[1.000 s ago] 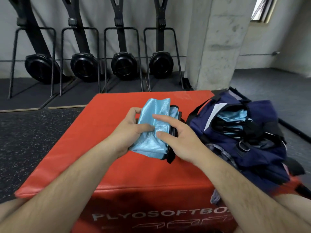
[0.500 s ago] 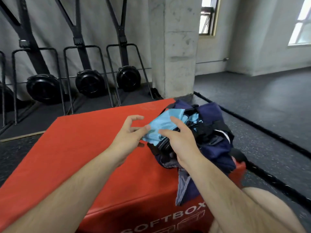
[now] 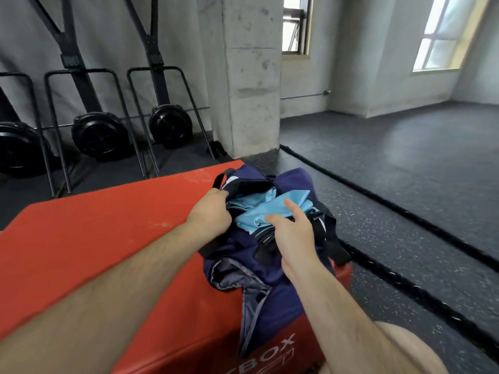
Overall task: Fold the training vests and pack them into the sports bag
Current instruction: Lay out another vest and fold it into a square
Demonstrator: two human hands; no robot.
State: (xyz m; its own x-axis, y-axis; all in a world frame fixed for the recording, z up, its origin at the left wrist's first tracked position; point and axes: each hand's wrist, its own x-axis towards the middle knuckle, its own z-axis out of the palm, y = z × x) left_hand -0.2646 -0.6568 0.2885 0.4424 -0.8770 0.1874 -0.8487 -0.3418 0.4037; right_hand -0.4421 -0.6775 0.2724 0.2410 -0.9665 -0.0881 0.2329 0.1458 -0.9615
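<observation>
— What stands at the far left?

— Black flywheel machines (image 3: 95, 136) in their frames against the wall. In front of them is the red soft box (image 3: 94, 238), which carries everything else.

— And the person's left hand (image 3: 212, 211)?

— It is clenched around the left rim of the sports bag (image 3: 293, 179). A black strap (image 3: 219, 180) loops up out of the fist. The mouth of the bag stands open.

— Where does the bag sit?

— On the right end of the box, with its near end drooping over the front edge. A grey-lined pocket (image 3: 237, 273) gapes open there.

— What is inside?

— Light-blue fabric (image 3: 249, 202) already lies deep in the main compartment. The folded vest (image 3: 256, 218), of the same blue, lies across the opening on top of it, half in and overlapping the near rim.

— The right hand (image 3: 293, 233)?

— Released. The thumb and forefinger are stretched straight and rest on top of the vest. The other fingers are hidden behind the hand.

— Further right?

— A concrete pillar (image 3: 251, 76) behind the bag, and a dark rope (image 3: 378, 201) running along the speckled floor (image 3: 405, 157).
</observation>
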